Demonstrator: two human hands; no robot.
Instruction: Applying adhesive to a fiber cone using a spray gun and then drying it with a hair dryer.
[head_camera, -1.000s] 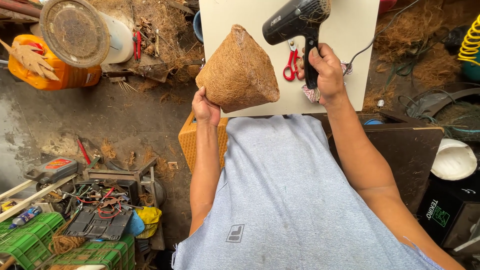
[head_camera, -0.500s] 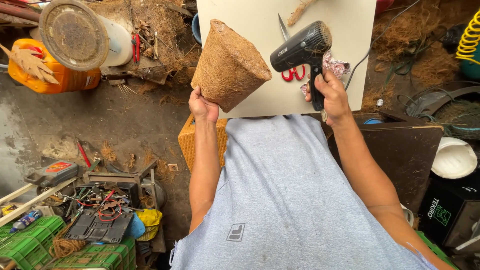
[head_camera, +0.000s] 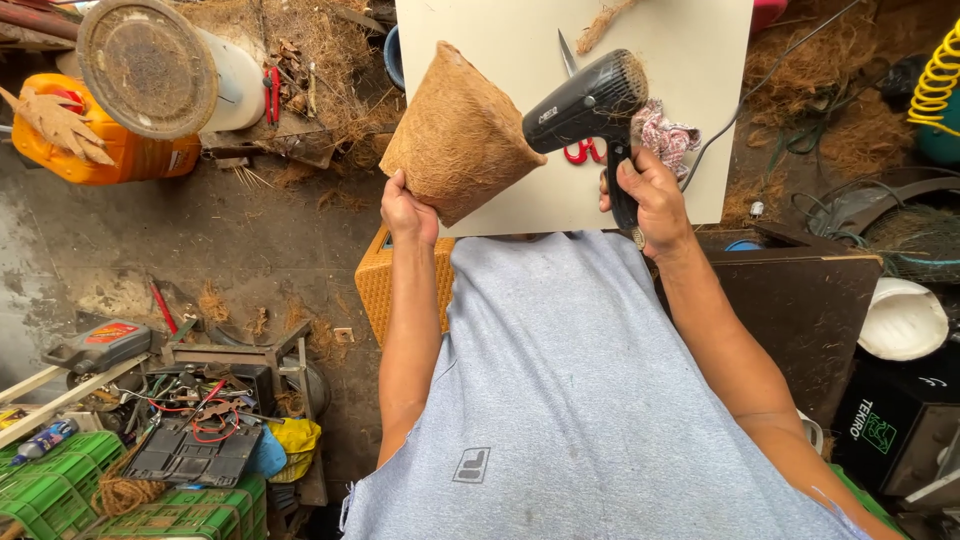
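The left hand (head_camera: 408, 208) grips the lower rim of a brown coconut-fibre pot (head_camera: 458, 132), fingers clenched on its edge, holding it tilted above the cream desk (head_camera: 700, 110). The right hand (head_camera: 652, 195) is closed around the handle of a black hair dryer (head_camera: 585, 103), nozzle aimed at the pot's side wall and close to it, whether touching cannot be told.

Procedure: keep the nozzle just off the fibre; sweep the airflow evenly; rotate the pot by the rim so every face is treated; keep the cord (head_camera: 745, 100) away from the red-handled scissors (head_camera: 578, 150) on the desk.

Containers and labels: orange jug (head_camera: 120, 150) at upper left; grey oil bottle with a red label (head_camera: 100, 345) at lower left; green crates (head_camera: 60, 490) at the bottom left corner; black box with white lettering (head_camera: 890, 430) at lower right
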